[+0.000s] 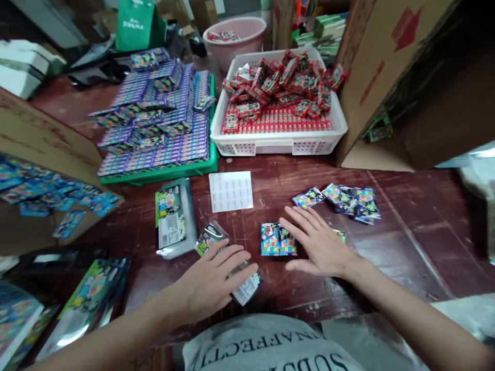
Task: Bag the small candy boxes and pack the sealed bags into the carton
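My left hand (211, 281) lies with fingers stretched over a clear printed plastic bag (247, 288), covering its middle. To its right, two small picture packets (269, 239) lie side by side on the dark red table. Fingers spread, my right hand (319, 242) rests at the right edge of this pair, its fingertips by the right packet. Beyond that hand is a single packet (308, 197), with a loose group of packets (356, 201) farther right. Part of another packet shows from behind my right hand. Neither hand grips anything that I can see.
A stack of flat plastic bags (185, 216) and a white label sheet (231, 191) lie ahead. Behind them stand a green tray (211, 165) of purple boxes and a white basket (278, 141) of red boxes. Cardboard boxes (42, 139) flank both sides.
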A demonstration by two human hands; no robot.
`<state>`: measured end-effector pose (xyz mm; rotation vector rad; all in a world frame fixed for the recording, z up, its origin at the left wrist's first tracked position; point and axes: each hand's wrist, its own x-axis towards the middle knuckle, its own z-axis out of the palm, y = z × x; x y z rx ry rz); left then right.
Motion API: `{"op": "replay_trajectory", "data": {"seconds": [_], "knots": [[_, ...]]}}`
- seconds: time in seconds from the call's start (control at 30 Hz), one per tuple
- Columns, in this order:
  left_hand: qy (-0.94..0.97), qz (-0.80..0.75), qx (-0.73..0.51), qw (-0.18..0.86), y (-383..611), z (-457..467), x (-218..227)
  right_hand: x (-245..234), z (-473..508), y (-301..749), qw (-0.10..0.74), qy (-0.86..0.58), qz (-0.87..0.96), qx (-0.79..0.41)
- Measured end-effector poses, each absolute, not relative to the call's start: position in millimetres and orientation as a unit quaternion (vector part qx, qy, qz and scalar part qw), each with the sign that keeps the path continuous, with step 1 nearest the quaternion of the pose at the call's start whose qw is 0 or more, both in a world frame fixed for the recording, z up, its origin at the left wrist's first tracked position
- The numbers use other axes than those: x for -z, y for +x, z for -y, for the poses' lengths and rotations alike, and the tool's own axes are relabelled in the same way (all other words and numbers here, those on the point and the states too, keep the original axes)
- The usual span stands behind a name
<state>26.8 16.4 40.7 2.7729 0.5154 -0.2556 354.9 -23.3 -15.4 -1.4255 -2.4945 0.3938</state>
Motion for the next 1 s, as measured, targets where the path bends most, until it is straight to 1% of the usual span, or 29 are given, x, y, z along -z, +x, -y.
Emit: {"op": "replay_trajectory", "data": {"seconds": [0.17,0.23,0.33,0.4,0.5,0.6,0.73,0.83,1.0], "knots": [[0.96,-0.233,-0.017,0.151,31,4,-44,27,15,318,0.105,-0.466,0.865,-0.154],[0.944,-0.292,-0.047,0.149,33,11,-37,33,19,319,0.107,-0.471,0.862,-0.153],[0.892,-0.418,-0.048,0.163,34,15,-20,38,25,324,0.143,-0.492,0.846,-0.146],[0.867,-0.458,-0.039,0.19,35,14,-9,38,28,323,0.178,-0.508,0.831,-0.14],[0.862,-0.453,-0.057,0.219,37,10,0,35,33,312,0.194,-0.499,0.83,-0.159],[0.863,-0.444,-0.072,0.23,38,7,0,31,37,302,0.16,-0.457,0.849,-0.212],[0.869,-0.419,-0.058,0.256,36,3,2,27,39,298,0.128,-0.426,0.855,-0.266],[0.873,-0.397,-0.06,0.277,34,0,5,26,37,298,0.123,-0.416,0.857,-0.279],[0.875,-0.39,-0.057,0.282,28,-5,5,24,38,298,0.132,-0.433,0.849,-0.273]]}}
